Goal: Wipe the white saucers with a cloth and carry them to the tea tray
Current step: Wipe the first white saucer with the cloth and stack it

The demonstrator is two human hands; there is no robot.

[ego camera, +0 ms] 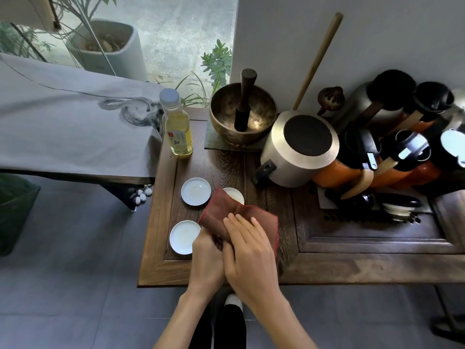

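Two bare hands meet over a dark wooden table (226, 170). The left hand (206, 258) grips a reddish-brown cloth (239, 215) from beneath; the right hand (247, 248) presses flat on top. Three white round saucers (195, 191) lie nearby, one (235, 193) partly covered, perhaps touching the cloth.

A single head-worn wide-angle view looks steeply down and forward from above the near edge of the counter (161, 268), close enough that both forearms enter from the bottom. It faces the wall and window beyond the far edge. Straight lines bow toward the frame's borders.
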